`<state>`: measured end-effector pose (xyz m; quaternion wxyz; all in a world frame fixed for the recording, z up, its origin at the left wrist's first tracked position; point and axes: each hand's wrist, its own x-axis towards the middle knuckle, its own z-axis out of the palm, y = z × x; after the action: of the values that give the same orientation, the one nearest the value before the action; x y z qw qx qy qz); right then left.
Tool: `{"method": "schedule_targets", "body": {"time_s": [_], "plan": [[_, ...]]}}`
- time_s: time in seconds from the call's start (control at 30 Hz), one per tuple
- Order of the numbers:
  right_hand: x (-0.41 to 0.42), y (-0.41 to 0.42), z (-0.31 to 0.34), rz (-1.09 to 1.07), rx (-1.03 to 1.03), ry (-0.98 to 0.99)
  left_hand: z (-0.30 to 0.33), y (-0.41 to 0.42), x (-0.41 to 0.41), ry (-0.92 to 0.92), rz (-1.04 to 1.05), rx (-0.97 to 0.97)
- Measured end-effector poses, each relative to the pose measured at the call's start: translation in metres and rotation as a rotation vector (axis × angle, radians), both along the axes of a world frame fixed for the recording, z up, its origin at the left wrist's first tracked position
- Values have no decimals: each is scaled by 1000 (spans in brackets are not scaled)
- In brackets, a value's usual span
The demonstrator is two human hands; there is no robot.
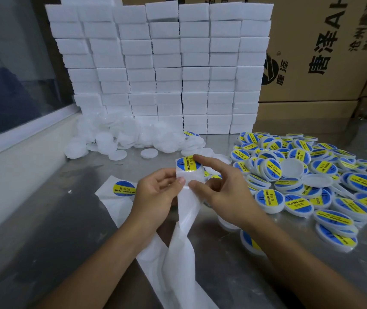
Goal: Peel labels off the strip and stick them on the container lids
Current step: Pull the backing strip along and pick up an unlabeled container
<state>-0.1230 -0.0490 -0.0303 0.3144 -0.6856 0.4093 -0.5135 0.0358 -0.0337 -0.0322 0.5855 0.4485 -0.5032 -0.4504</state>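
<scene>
A white backing strip (184, 210) runs up from the table's front edge between both hands. At its top sits a round blue-and-yellow label (188, 164). My left hand (155, 195) pinches the strip just below that label. My right hand (222, 186) pinches the strip's right side with the thumb, and its index finger touches the label's right edge. A further label (124, 188) shows on a strip section lying left of my left hand. A pile of plain white lids (133, 134) lies at the back. Labelled lids (311, 177) cover the table's right side.
A wall of stacked white foam blocks (167, 70) stands behind the plain lids. Brown cardboard boxes (325, 52) rise at the back right. A window ledge (22, 139) runs along the left. The work surface is a steel table (44, 219).
</scene>
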Motion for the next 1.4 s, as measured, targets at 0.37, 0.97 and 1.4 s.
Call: {"method": "schedule_targets", "body": {"time_s": [0.37, 0.97, 1.4], "plan": [[2, 5, 4, -294, -537, 323, 2, -1, 0, -103, 151, -103], [7, 9, 6, -239, -621, 509, -6, 0, 0, -442, 118, -354], [5, 7, 6, -240, -494, 396, -10, -3, 1, -457, 90, -323]]}}
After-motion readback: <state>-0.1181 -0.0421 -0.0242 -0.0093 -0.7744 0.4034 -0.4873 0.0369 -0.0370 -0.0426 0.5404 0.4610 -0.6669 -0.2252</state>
